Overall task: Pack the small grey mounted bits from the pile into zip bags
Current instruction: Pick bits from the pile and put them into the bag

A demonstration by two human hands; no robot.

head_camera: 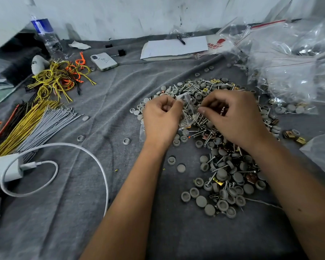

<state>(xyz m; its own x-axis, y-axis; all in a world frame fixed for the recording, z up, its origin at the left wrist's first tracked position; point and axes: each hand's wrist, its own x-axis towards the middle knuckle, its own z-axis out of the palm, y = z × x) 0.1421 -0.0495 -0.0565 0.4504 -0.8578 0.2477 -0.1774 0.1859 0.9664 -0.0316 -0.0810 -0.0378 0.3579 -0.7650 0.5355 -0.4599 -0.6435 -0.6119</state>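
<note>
Small grey round caps [221, 173], mixed with screws and brass clips, are heaped toward the right edge of the grey cloth-covered table [86, 212]. A small clear plastic zip bag [189, 107] is pinched over the heap by the curled fingers of the left hand [160, 117] and right hand [233, 113]. Red print on a bag at the far edge cannot be read.

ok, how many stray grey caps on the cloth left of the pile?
5 caps: one by the grey tie bundle tips, two near the white cable, two beside the left forearm. Pile edge not counted; more may be hidden.
</note>
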